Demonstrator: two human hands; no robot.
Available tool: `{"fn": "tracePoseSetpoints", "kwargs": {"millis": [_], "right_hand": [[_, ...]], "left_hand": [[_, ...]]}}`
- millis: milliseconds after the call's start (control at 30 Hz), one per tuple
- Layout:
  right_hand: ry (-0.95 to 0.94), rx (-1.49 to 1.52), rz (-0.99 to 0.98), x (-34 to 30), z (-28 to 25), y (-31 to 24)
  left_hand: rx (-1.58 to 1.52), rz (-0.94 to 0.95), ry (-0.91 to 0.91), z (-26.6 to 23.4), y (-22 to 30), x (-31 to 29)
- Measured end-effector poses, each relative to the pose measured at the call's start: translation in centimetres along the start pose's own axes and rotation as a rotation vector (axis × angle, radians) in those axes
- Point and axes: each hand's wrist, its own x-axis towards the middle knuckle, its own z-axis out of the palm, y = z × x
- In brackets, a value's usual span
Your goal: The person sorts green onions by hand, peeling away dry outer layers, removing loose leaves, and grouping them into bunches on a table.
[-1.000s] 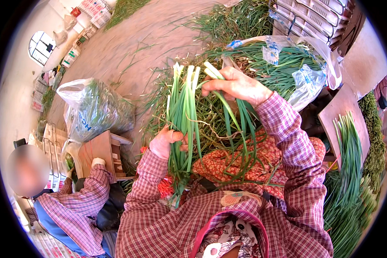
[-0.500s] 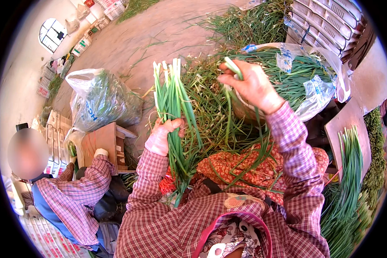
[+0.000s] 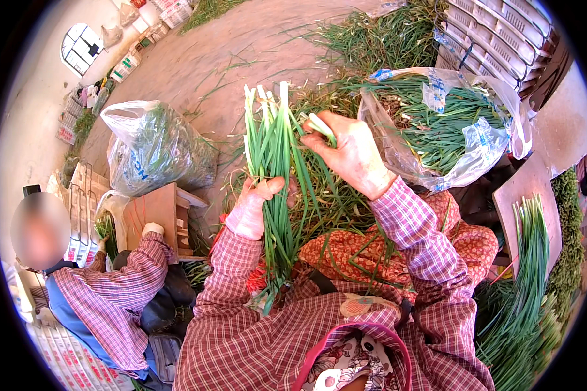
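Note:
My left hand (image 3: 251, 208) is closed round an upright bunch of garlic chives (image 3: 280, 146). Its white stem ends point up, and the green leaves hang below toward my lap. To the right of the bunch, my right hand (image 3: 352, 153) pinches a few more chive stalks (image 3: 321, 128) near their white ends. Part of their leaves is hidden behind that hand and sleeve. Below both hands, a red flowered cloth (image 3: 342, 253) covers my lap, with loose leaves lying on it.
Loose leaves and trimmings (image 3: 329, 205) are heaped on the floor ahead. An open plastic bag of chives (image 3: 450, 140) stands right, below stacked white crates (image 3: 496, 39). More chives (image 3: 528, 241) lie on a board at far right. A tied bag (image 3: 160, 153) and a seated co-worker (image 3: 104, 293) are left.
My right hand has moved left and slightly down, bringing its stalks close beside the bunch. The bunch in my left hand has shifted slightly right.

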Motion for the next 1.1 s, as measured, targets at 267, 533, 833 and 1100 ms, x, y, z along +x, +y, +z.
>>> {"fn": "tracePoseSetpoints", "kwargs": {"millis": [267,533,833,1100], "right_hand": [[0.034,-0.159,-0.149,-0.5,0.0,-1.4],[-0.047,-0.257,-0.188,-1.8,0.9,-0.3],[-0.697,0.066,-0.217,-6.0,-1.9,-4.0],[0.088,-0.093,0.102,1.5,-1.7,-1.7]], "left_hand": [[-0.023,0.034,0.093,0.4,-1.0,0.1],[0.029,0.002,0.050,0.6,-0.3,0.4],[0.166,0.127,0.132,-0.7,-0.1,0.7],[0.305,0.190,0.106,2.5,-1.7,0.8]]}}
